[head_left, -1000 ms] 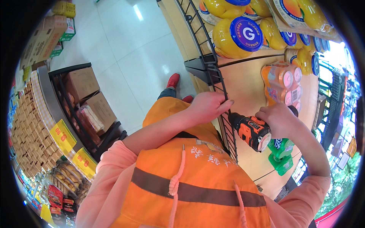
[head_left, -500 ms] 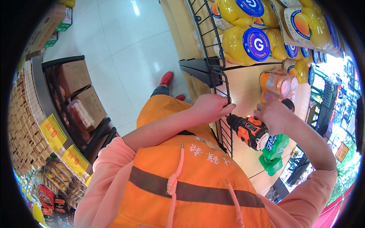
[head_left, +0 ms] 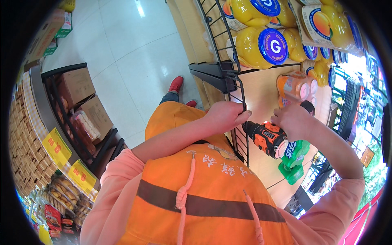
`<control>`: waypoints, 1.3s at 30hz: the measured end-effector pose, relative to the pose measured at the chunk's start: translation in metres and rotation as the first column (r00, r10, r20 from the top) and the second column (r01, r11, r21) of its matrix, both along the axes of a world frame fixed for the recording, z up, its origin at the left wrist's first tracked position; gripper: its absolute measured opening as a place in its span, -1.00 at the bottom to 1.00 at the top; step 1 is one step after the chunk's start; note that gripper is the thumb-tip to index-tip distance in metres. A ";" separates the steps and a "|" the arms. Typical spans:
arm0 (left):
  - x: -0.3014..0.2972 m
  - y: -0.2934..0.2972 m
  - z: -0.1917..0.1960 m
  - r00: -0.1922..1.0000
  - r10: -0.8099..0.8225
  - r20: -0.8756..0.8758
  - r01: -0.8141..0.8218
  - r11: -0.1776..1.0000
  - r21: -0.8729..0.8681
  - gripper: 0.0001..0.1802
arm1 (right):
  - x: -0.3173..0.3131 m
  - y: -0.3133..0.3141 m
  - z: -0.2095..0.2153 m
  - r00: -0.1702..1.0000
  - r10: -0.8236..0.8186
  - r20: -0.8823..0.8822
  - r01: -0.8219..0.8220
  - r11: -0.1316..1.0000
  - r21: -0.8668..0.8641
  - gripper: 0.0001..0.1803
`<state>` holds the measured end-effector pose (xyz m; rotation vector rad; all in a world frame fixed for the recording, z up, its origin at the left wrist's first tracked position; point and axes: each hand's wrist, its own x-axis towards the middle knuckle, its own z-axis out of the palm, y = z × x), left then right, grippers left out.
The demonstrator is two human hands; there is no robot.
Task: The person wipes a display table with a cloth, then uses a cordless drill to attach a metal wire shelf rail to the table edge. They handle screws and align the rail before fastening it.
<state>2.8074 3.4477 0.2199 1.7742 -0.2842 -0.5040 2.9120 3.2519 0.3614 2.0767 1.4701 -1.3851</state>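
My right hand (head_left: 295, 120) is closed round the grip of an orange-and-black cordless drill (head_left: 267, 138). The drill lies nearly level, with its chuck pointing left toward my other hand. My left hand (head_left: 228, 116) is closed at the edge of a black wire shelf guard (head_left: 241, 92), thumb and fingers pinching its top wire. Anything small between those fingers is hidden. Drill chuck and left thumb are close together; whether they touch, I cannot tell.
Large jars of yellow fruit (head_left: 255, 47) stand on the shelf at upper right. Beyond the drill are orange-drink cans (head_left: 294, 87) and green bottles (head_left: 293, 159). At left, a low rack holds cardboard boxes (head_left: 77, 85), beside a woven display stand (head_left: 32, 134) with yellow price tags and packaged bread (head_left: 63, 192).
The whole view has shifted slightly. Both hands and the drill keep almost the same places relative to the wire guard.
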 end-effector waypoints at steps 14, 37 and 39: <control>0.002 -0.006 -0.007 1.000 0.001 0.030 0.001 0.999 -0.051 -0.54 | 0.014 0.009 -0.005 0.986 0.165 -0.006 -0.164 0.985 0.061 -0.70; 0.002 0.001 -0.004 0.999 -0.046 0.017 0.047 0.997 -0.053 -0.60 | 0.008 0.012 -0.012 0.914 0.386 0.121 -0.393 0.918 0.043 -0.77; 0.003 0.002 -0.003 0.999 -0.046 0.024 0.047 0.997 -0.063 -0.64 | 0.009 0.006 -0.003 0.872 0.425 0.242 -0.455 0.886 0.085 -0.73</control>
